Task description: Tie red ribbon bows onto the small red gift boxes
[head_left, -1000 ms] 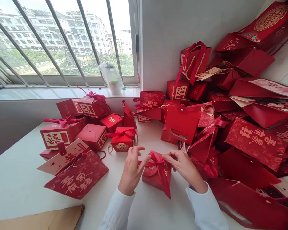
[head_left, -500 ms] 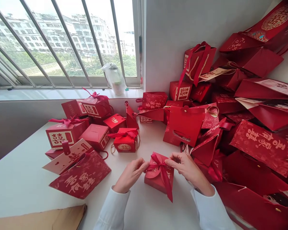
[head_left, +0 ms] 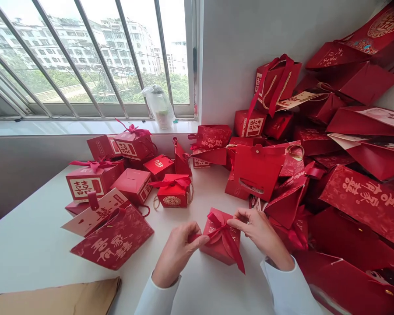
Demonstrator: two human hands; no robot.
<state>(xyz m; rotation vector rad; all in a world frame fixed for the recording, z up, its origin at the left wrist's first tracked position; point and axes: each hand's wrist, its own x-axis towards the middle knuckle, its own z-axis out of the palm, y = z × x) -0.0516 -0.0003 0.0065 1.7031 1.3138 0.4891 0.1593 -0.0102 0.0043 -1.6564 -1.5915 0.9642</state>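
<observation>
Pinching red ribbon [head_left: 223, 229] between fingertips, my left hand [head_left: 179, 251] and right hand [head_left: 261, 232] are hovering apart, a red box [head_left: 218, 250] sitting between them, red packages [head_left: 331, 278] crowding beyond my right.

Bags [head_left: 364, 197], seemingly stacked, right of box [head_left: 219, 251]

吾家有囍 on the front-left bag [head_left: 114, 240], 囍 on several boxes [head_left: 91, 184]

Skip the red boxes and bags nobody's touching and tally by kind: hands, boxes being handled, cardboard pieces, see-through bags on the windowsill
Hands: 2, left hand and right hand
Ribbon-tied box: 1
Cardboard piece: 1
See-through bag: 1
Total: 5
</observation>
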